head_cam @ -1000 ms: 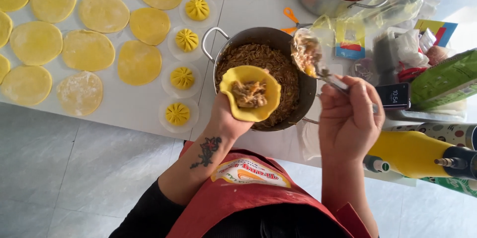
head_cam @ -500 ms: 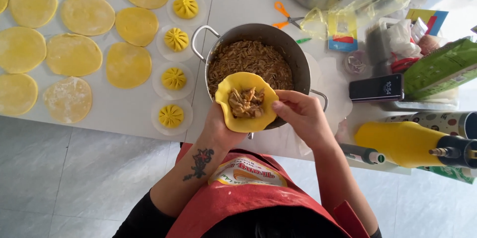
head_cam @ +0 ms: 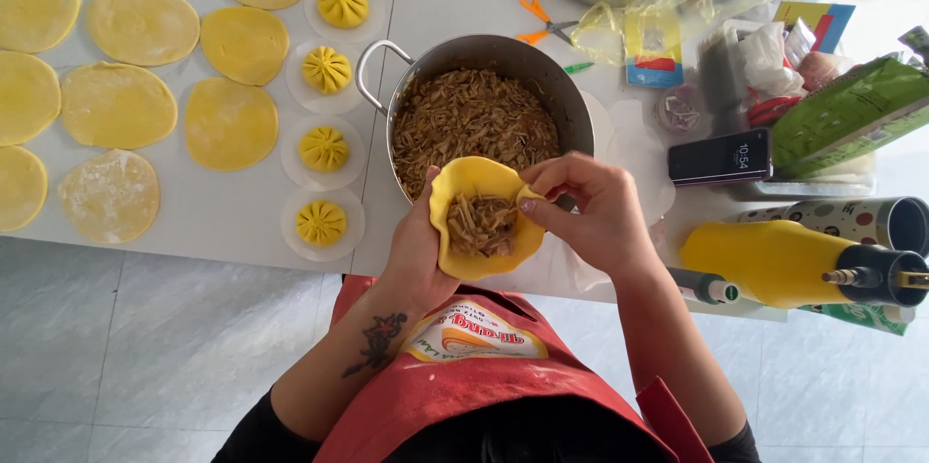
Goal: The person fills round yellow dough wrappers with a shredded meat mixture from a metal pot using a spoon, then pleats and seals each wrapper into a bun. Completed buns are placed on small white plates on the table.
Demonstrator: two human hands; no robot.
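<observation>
Steel pot (head_cam: 571,105) of shredded brown filling (head_cam: 469,119) sits just beyond your fingers. Yellow dough wrapper (head_cam: 463,187), cupped in your left hand (head_cam: 416,250), holds a small heap of filling. Your right hand (head_cam: 595,211) pinches the wrapper's edge between thumb and fingertips (head_cam: 530,204).

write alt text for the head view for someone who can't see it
The left hand cups a yellow dough round filled with shredded filling while the right hand pinches its edge, above a metal pot of filling on a white table.
</observation>
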